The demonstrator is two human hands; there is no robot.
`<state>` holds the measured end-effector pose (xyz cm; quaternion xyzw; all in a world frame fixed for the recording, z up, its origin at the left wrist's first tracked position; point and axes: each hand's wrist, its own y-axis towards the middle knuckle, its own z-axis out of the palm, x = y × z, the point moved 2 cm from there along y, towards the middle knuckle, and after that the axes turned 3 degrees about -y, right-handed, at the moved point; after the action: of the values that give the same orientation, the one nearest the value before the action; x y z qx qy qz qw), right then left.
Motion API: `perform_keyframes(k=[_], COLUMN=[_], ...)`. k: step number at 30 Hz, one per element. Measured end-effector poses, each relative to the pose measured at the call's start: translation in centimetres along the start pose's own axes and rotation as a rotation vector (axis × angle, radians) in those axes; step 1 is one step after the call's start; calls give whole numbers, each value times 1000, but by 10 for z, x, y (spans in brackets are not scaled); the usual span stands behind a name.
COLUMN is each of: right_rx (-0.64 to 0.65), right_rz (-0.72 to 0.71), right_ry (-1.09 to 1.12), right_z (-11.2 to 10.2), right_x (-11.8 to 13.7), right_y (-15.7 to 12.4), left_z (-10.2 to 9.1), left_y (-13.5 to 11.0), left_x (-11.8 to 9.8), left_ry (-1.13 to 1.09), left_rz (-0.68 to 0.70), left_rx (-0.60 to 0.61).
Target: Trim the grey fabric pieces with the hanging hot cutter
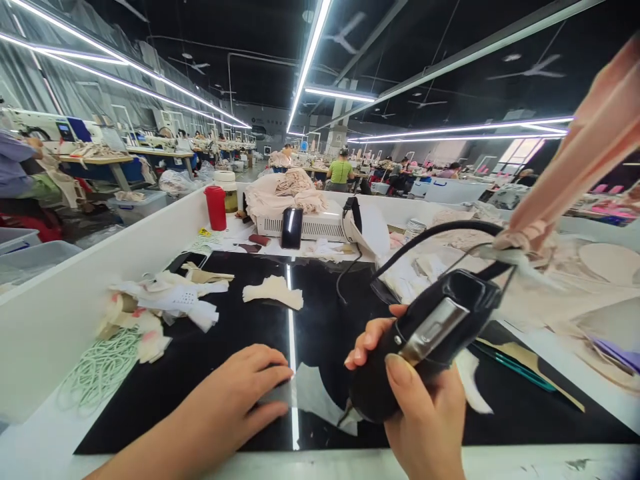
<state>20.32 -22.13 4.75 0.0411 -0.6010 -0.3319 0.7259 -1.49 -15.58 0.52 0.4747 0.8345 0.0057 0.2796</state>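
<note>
On the glossy black board (210, 393), my left hand (255, 387) lies with fingers stretched and apart, its fingertips beside or on the left part of a thin grey curved piece (317, 400). My right hand (425, 407) is wrapped around a black corded hand tool (435, 327) with a metal lever along its body, which the thumb touches. The tool's thin pointed tip is down at the right end of the grey piece; whether it touches, I cannot tell. A strip of pink cloth (580, 147) tied around the tool's rear runs up out of view. A cream cut piece (273, 291) lies farther back.
Scraps (175, 297) and tangled pale green cord (107, 363) lie at left. Teal tweezers (520, 368) and a white curved piece (473, 383) are at right. Behind stand a phone (291, 228), a red cup (215, 208) and a white box (320, 225) under cloth. White walls (100, 267) edge the table.
</note>
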Motion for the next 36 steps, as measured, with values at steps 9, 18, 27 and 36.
perform_keyframes(k=[9,18,27,36], right_rx=[73,49,71,108], right_rz=[-12,4,-29,-24], right_ry=[65,109,119,121], right_z=[56,76,80,79], right_x=[-23,-29,-36,-39], right_y=[-1,0,-3,-10], left_z=[10,8,13,9], left_y=[-28,-23,-25,-29], left_x=[24,18,19,15], left_ry=[-68,-130,-148,-37], left_rz=[-105,-137,-97,2], left_rx=[-121,-128,-158,-148])
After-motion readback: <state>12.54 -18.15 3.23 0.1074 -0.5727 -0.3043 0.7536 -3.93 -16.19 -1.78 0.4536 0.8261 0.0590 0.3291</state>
